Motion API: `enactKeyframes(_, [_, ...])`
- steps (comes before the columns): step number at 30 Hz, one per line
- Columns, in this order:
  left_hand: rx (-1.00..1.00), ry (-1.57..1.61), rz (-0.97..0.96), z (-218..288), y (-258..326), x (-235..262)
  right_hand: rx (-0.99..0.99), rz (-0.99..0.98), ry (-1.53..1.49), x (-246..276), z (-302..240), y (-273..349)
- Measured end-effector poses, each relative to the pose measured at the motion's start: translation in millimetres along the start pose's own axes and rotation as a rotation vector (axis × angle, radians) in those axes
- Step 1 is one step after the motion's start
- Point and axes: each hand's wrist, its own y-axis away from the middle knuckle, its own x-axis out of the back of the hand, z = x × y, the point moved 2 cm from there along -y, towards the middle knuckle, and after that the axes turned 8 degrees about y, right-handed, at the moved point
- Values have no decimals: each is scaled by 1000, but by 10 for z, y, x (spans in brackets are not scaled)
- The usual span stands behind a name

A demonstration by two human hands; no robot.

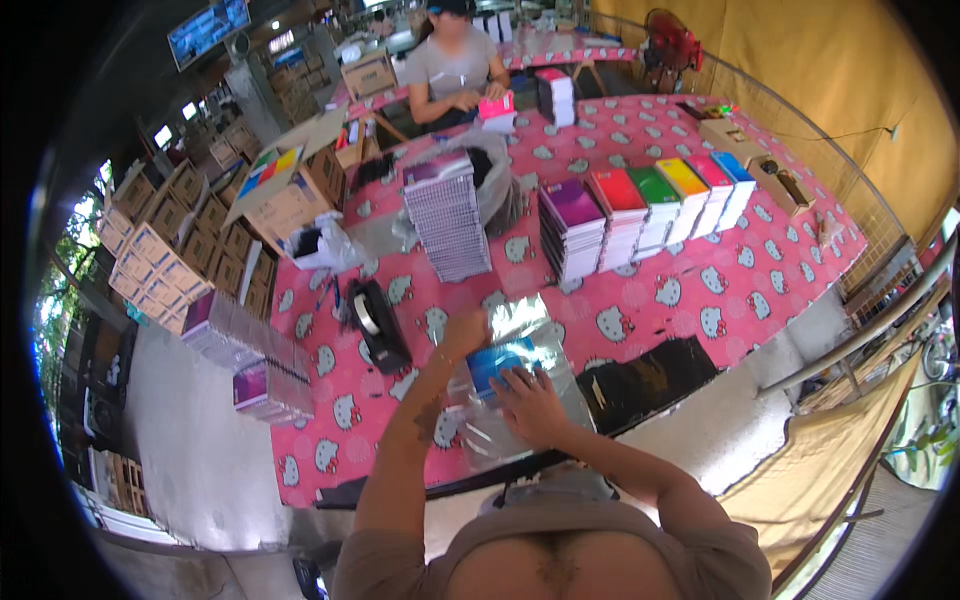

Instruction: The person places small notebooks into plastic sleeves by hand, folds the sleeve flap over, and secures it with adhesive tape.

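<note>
A blue notebook (488,366) lies at the table's near side, among shiny clear plastic bags (555,375). My right hand (533,405) rests flat on its lower right part, fingers spread. At the upper left of the notebook, my left hand (465,332) is curled at the edge of the plastic, slightly blurred. Just left of that forearm stands a black tape dispenser (380,325) with a roll of tape. Beyond my hands rises a tall stack of purple-topped notebooks (447,220). To its right runs a row of notebook stacks (650,210) in several cover colours.
A pink patterned cloth (615,325) covers the table. Black sheeting (655,385) lies along the near edge. Wrapped notebook bundles (270,385) and cardboard boxes (165,250) stand at the left. Across the table, another person (455,70) handles a pink notebook (496,106).
</note>
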Motion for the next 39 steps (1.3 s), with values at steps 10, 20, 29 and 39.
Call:
enactKeyframes(10, [135, 71, -89, 577, 119, 499, 56, 29, 21, -20, 52, -43])
enactKeyframes(20, [62, -91, 215, 1273, 971, 123, 147, -70, 23, -153, 47, -21])
enactKeyframes(29, [292, 166, 313, 1362, 1117, 45, -186, 77, -834, -356, 579, -177])
enactKeyframes(39, [120, -154, 327, 1394, 1120, -200, -389, 117, -746, -200, 2080, -545])
